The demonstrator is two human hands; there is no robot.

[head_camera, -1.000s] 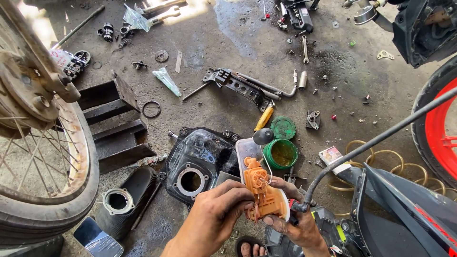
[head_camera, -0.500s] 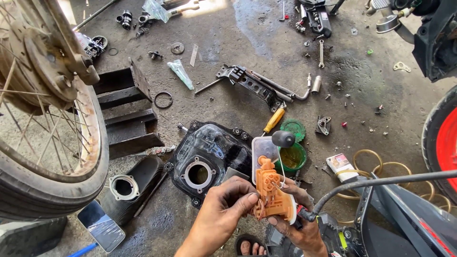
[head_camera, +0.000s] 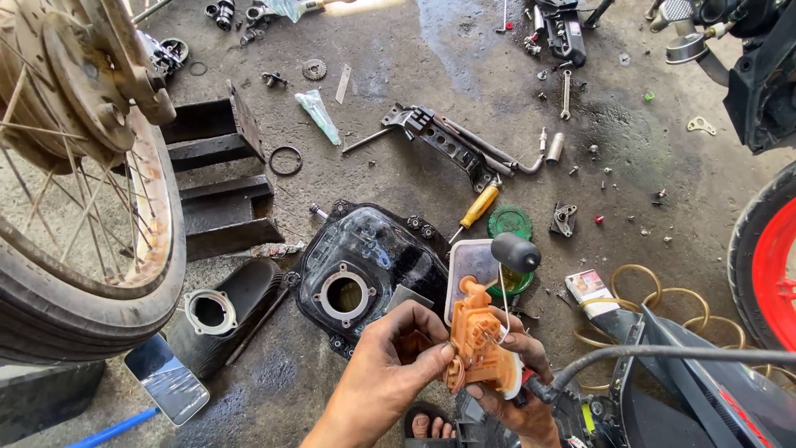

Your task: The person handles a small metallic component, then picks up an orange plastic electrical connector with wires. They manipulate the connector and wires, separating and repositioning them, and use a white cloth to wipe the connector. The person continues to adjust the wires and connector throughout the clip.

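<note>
Both of my hands hold an orange plastic pump assembly (head_camera: 475, 340) low in the middle of the view. My left hand (head_camera: 390, 365) pinches its left side with thumb and fingers. My right hand (head_camera: 518, 390) cups it from below and behind. A thin wire rises from the assembly to a black float (head_camera: 516, 251). Just beyond my hands lies a black plastic fuel tank (head_camera: 365, 265) with a round opening on the concrete floor.
A spoked motorcycle wheel (head_camera: 79, 199) stands at the left, a red-rimmed wheel (head_camera: 767, 265) at the right. A yellow-handled screwdriver (head_camera: 479, 207), a green lid (head_camera: 508, 221), a black rubber boot (head_camera: 224, 311), a phone (head_camera: 166, 380), a foot-peg bracket (head_camera: 448, 141) and loose bolts lie about.
The view has drifted so the floor scene sits lower and to the right. My hands keep hold of the orange assembly, with the left fingers shifted slightly on it.
</note>
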